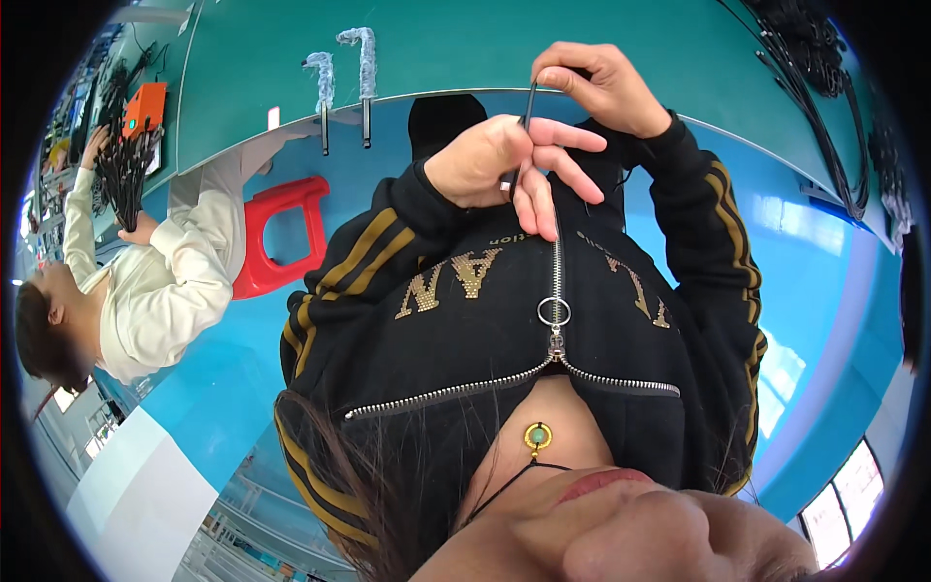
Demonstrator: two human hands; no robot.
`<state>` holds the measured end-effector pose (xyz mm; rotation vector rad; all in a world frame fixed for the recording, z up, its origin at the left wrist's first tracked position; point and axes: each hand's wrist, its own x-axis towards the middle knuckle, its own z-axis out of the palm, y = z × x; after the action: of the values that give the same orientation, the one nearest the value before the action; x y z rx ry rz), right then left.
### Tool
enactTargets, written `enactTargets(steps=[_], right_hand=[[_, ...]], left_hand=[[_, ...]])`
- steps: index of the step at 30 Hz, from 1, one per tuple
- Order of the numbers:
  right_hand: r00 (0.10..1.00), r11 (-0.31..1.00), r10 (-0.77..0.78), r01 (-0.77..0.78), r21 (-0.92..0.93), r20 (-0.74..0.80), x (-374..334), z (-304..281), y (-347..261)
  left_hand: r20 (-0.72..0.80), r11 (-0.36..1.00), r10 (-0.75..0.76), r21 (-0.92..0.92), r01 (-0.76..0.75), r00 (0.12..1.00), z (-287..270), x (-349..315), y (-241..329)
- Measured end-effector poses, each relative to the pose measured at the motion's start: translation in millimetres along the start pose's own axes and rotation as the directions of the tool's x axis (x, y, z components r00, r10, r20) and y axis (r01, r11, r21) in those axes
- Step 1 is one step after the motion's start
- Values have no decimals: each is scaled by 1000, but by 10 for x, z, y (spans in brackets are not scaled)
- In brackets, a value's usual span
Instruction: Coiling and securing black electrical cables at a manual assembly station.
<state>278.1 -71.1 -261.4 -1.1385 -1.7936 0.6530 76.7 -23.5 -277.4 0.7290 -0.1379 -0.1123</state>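
- Thin black cable [529,105] with a small pale metallic end: held in front of the black jacket, near the table edge, running between both hands.
- Right hand [613,92]: thumb and forefinger pinched together on cable's upper part.
- Left hand [482,161]: cable crosses at the thumb, lower end beside the palm; other fingers extended, slightly apart; exact grip partly hidden.
- Green flat tabletop [456,44]: two hook-shaped rods wrapped in bluish film [368,73] at left; black cable bundles [813,107] at right.
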Motion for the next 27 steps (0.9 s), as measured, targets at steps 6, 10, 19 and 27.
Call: enactTargets(steps=[6,10,19,27], right_hand=[[995,994,43,-52,-99,-86,-102,-25,-103],[994,989,41,-26,-145,97,-324,-213,-511],[931,936,55,77,-342,360,-592,153,-802],[964,924,-237,261,-280,117,-157,-111,-826]], left_hand=[[-182,1000,-29,-14,27,983,-73,-58,-190],[-676,877,334,-34,-480,657,-438,-150,20],[-574,780,624,415,-469,530,-614,-78,105],[-463,970,231,178,-165,856,-219,19,-49]])
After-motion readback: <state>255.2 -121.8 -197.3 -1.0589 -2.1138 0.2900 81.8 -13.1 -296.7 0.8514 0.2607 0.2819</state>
